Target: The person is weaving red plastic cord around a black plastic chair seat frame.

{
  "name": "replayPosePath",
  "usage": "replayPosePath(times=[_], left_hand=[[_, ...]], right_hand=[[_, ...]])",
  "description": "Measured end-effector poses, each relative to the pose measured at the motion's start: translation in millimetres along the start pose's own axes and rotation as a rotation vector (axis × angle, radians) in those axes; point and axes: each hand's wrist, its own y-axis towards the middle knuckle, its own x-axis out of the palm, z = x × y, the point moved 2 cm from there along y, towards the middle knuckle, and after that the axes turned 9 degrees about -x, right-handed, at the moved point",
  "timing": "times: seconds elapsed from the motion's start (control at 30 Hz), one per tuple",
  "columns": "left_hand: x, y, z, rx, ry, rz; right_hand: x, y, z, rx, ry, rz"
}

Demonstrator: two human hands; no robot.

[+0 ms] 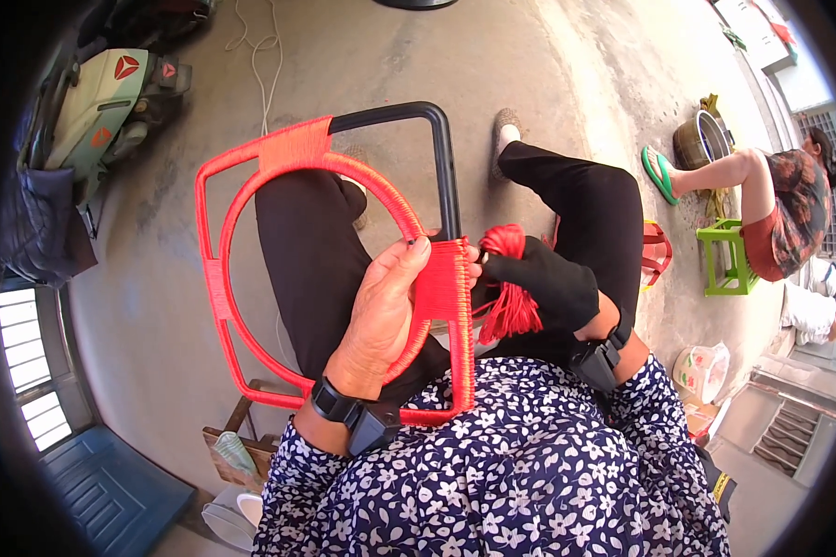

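Note:
A square frame with a ring inside it [215,287] rests over my lap, wrapped mostly in red-orange cord. Bare black tube [447,176] shows along its far right corner. My left hand [384,302] grips the frame's right side by the wide wrapped band [443,283], thumb on top and fingers behind. Just right of that edge, my right hand [553,283], in a black glove with bare fingertips, is closed around a bundle of red cord [511,311]. Loops of the bundle stick out above and below the fist. Some fingertips by the band are partly hidden.
On the right a person [790,209] sits on a green stool [726,257], near a metal pot [701,139]. A red basket [657,252] stands beside my right leg. A scooter [102,111] is at far left, and a white cable [267,70] lies on the floor ahead.

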Motion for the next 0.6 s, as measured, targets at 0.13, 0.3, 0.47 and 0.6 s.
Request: replayPosePath(times=[0.13, 0.3, 0.47, 0.6], left_hand=[[0.1, -3.2, 0.5, 0.006, -0.016, 0.047], [-0.6, -1.7, -2.9, -0.002, -0.055, 0.012], [1.6, -2.2, -4.7, -0.009, -0.073, 0.031], [4.3, -4.4, -1.9, -0.047, -0.119, 0.026]], right_hand=[[15.4, 0.6, -16.7, 0.228, 0.893, 0.56], [11.1, 3.8, -10.3, 0.054, 0.994, 0.637], [-3.5, 11.6, 17.6, -0.117, 1.245, 0.469], [-0.6, 8.4, 7.6, 0.047, 1.13, 0.717]])
